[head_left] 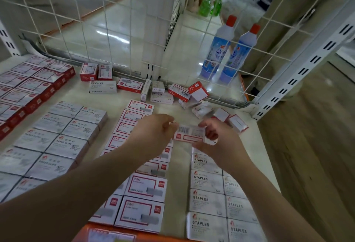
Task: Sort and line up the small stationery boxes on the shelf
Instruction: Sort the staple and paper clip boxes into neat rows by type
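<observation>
Both hands, the left hand point(153, 130) and right hand point(217, 138), are pinching one red-and-white staple box point(192, 135) above mid-shelf, and it is risking nudging the red-framed column point(134, 118) at nine o'clock crooked.

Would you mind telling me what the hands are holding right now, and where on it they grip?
Both hands hold one small red-and-white box above the shelf: the left hand pinches its left end, the right hand its right end.
</observation>
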Available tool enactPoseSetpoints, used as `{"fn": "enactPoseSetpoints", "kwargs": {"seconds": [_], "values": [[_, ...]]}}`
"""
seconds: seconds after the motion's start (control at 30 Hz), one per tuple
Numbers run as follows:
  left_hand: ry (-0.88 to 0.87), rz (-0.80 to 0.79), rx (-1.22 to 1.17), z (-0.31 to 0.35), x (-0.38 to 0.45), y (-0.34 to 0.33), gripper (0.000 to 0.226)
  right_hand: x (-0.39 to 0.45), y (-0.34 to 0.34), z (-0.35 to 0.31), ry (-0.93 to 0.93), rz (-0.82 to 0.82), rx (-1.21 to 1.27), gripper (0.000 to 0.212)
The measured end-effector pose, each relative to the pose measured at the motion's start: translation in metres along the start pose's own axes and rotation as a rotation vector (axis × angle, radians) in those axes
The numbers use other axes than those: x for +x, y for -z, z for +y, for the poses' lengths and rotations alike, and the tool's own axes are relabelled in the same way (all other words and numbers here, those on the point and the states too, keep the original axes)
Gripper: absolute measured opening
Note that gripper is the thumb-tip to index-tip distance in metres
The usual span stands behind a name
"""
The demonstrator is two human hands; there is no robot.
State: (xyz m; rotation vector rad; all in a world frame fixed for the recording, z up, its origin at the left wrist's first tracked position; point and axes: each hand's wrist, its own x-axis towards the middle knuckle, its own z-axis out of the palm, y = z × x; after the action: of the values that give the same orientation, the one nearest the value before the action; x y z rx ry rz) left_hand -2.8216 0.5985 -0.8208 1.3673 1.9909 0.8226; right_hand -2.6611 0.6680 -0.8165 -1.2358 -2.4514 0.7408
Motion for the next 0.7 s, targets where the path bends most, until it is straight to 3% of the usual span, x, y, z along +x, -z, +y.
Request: {"fn": "enactPoseSetpoints", "kwargs": {"seconds": [0.27,0.37,0.5,0.7], "values": [[0.043,-0.024,-0.052,0.003,-0.006,-0.005,0.011,-0.018,-0.007,0.003,-0.006,0.022,0.057,0.032],[0.027,-0.018,-0.027,0.002,-0.012,-0.005,0.009,-0.022,-0.003,0.007,-0.076,0.003,0.169,0.031],[-0.021,-0.01,0.054,0.004,-0.02,-0.005,0.014,-0.02,0.001,0.007,-0.219,0.004,0.286,0.008],[-0.135,0.027,0.177,0.008,-0.028,-0.009,0.021,-0.021,-0.003,0.002,-0.318,-0.024,0.434,0.017]]}}
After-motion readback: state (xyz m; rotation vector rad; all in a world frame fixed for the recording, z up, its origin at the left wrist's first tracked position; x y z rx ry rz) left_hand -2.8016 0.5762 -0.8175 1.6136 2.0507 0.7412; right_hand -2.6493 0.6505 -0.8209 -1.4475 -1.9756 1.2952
